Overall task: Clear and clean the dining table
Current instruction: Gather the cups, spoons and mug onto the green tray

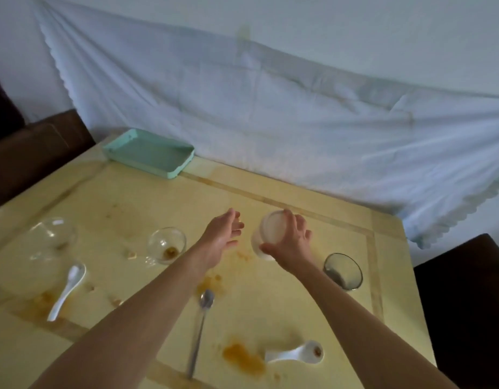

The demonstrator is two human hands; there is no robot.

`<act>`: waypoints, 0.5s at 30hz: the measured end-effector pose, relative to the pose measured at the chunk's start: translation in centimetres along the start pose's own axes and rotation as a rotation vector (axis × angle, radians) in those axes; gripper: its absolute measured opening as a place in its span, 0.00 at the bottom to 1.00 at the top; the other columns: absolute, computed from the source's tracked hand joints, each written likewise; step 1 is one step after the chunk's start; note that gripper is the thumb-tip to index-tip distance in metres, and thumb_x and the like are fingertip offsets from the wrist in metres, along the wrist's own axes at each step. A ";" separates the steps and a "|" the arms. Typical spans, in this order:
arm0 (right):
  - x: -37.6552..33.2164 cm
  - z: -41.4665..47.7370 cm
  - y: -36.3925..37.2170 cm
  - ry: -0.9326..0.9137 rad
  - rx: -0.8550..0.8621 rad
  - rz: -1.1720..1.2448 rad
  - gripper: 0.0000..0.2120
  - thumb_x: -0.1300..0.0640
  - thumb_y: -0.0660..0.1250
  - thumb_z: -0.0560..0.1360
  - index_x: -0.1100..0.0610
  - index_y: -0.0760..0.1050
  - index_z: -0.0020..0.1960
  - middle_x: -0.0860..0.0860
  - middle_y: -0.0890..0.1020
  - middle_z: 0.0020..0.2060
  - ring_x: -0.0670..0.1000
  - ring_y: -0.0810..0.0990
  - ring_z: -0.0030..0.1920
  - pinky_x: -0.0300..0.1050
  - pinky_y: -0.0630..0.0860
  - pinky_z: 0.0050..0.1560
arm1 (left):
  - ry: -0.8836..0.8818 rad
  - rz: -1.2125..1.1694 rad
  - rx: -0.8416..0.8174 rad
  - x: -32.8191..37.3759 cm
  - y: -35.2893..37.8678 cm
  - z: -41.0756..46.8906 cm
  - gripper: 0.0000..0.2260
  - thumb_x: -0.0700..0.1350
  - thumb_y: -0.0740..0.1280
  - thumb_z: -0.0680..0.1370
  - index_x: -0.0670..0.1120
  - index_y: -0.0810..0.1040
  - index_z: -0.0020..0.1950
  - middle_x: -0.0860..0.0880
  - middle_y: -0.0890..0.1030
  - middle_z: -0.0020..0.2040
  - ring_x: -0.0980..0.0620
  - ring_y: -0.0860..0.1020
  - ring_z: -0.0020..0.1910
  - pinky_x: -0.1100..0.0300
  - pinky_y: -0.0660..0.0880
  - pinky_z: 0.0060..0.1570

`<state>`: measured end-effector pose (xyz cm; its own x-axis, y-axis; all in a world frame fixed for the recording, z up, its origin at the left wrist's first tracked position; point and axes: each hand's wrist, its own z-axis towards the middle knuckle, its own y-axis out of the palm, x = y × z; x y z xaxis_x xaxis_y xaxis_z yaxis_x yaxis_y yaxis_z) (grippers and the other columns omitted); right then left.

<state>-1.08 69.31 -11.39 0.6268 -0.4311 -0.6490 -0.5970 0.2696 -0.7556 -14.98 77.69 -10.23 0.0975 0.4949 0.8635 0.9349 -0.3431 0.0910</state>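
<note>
My right hand point(291, 242) grips a white bowl point(271, 228), tilted on its side above the middle of the yellow dining table point(284, 304). My left hand point(223, 234) hovers just left of it, fingers apart and holding nothing. A glass bowl with brown residue point(166, 245) stands left of my left arm. Another clear glass bowl point(54, 233) sits at the far left. A dark glass bowl point(343, 271) stands right of my right arm. A metal spoon point(200, 327) lies between my arms. Two white ceramic spoons point(66, 290) point(296, 353) lie near the front. Orange sauce stains point(242, 357) and crumbs mark the tabletop.
A mint green tray point(150, 153) sits at the table's far left corner. A pale blue cloth point(299, 122) hangs on the wall behind. Dark brown chairs stand at the left point(26, 158) and at the right point(467, 304) of the table.
</note>
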 end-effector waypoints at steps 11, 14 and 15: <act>-12.3 17.1 11.2 0.042 -0.026 0.006 0.44 0.51 0.75 0.65 0.48 0.52 0.72 0.53 0.58 0.69 0.60 0.60 0.65 0.56 0.67 0.63 | -0.034 -0.008 0.016 7.8 -15.7 16.5 0.21 0.52 0.50 0.83 0.43 0.68 0.70 0.41 0.74 0.66 0.45 0.73 0.64 0.52 0.71 0.61; -13.7 20.7 14.2 0.047 -0.039 0.006 0.44 0.51 0.75 0.65 0.49 0.53 0.72 0.52 0.59 0.68 0.59 0.60 0.64 0.56 0.67 0.63 | -0.073 -0.046 0.002 7.9 -18.3 20.3 0.21 0.52 0.50 0.83 0.43 0.67 0.70 0.40 0.73 0.67 0.43 0.72 0.66 0.50 0.70 0.63; -14.2 22.0 15.2 0.052 -0.046 0.002 0.44 0.51 0.75 0.64 0.49 0.53 0.72 0.53 0.59 0.68 0.59 0.60 0.64 0.56 0.67 0.64 | -0.086 -0.056 -0.002 7.9 -19.0 21.6 0.21 0.52 0.50 0.83 0.42 0.66 0.71 0.39 0.72 0.67 0.43 0.71 0.66 0.50 0.69 0.63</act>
<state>-8.04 98.50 -15.63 0.5991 -0.4752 -0.6444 -0.6217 0.2311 -0.7484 -24.61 105.35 -15.89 0.0738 0.5802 0.8111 0.9390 -0.3143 0.1393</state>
